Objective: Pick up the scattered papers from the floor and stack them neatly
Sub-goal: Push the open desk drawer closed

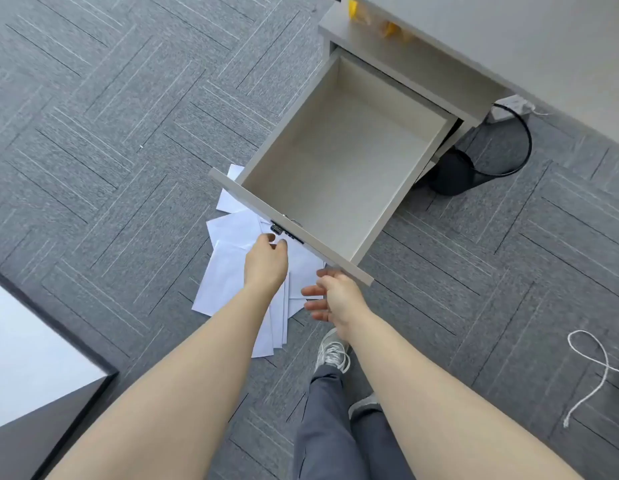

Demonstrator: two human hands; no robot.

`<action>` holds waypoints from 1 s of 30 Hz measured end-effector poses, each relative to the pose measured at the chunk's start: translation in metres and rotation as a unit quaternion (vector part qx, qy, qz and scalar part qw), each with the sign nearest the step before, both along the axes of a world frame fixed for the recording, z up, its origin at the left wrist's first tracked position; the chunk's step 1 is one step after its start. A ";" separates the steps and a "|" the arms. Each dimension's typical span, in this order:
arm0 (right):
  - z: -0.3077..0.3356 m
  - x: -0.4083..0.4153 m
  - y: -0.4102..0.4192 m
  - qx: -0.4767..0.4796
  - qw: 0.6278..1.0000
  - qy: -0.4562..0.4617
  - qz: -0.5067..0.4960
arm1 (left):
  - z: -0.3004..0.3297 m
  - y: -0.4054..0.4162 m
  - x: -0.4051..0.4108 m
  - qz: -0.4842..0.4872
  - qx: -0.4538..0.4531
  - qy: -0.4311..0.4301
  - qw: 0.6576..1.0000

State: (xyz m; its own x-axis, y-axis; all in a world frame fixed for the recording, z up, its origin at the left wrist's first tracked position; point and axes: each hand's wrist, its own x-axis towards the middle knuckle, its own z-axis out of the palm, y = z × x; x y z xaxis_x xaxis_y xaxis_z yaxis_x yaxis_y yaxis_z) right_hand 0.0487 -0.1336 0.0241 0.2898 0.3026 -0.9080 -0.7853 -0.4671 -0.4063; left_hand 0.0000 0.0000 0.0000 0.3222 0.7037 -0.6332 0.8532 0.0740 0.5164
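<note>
A person's left hand (266, 263) reaches, fingers curled and holding nothing, just below the lock (286, 233) of a pulled-out drawer (339, 157); the right hand (330, 297), fingers spread, hovers beside the drawer front. White papers (232, 271) lie fanned on the carpet (110, 133) beneath both hands.

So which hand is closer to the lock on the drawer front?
Left. The left hand is just below the lock, nearly touching; the right hand is farther along, near the drawer front's corner.
</note>
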 end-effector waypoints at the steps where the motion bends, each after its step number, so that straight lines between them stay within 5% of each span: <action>1: -0.003 0.001 0.002 -0.001 1.000 0.004 -0.006 | -0.006 0.004 0.003 0.025 -0.015 -0.009 1.000; 11: -0.022 0.011 0.009 -0.046 0.995 0.047 -0.072 | -0.030 0.021 0.019 0.089 -0.051 -0.059 0.993; 30: -0.032 0.075 0.017 -0.033 0.984 0.035 -0.174 | -0.042 0.026 0.078 -0.006 0.019 -0.064 0.998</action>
State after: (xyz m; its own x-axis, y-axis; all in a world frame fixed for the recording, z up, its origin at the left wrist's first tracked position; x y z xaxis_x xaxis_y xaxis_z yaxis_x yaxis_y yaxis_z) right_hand 0.1233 -0.1171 -0.0082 0.3006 0.1372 -0.9438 -0.9274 -0.1890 -0.3228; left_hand 0.0776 0.0264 -0.0422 0.4069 0.7219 -0.5597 0.7812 0.0425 0.6228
